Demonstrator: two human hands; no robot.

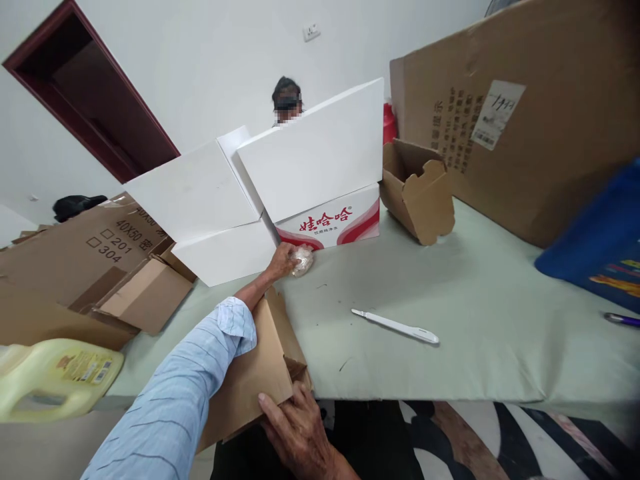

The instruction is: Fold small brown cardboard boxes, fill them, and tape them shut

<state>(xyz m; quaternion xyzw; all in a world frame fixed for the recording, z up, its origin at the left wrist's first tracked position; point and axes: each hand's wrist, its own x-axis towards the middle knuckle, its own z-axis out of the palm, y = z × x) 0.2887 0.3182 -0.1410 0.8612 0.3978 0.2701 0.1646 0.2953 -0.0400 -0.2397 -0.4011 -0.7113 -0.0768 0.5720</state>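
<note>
My left hand (281,261) reaches out over the table, its fingers closed on a small crumpled clear plastic bundle (303,261) beside the red-and-white printed box. Under that arm, a brown cardboard box (250,373) stands tilted at the near table edge. My right hand (300,427) grips its near lower corner, thumb on the outer face and fingers at the edge. On the green cloth to the right lies a white scalpel-like knife (396,327), touched by neither hand.
White boxes (315,160) form a wall at the back, with a person (287,100) behind. An open cardboard box (425,200) and a large carton (520,127) stand right, near a blue container (595,240) and a pen (623,320). Left are cartons (145,293) and a yellow jug (60,373).
</note>
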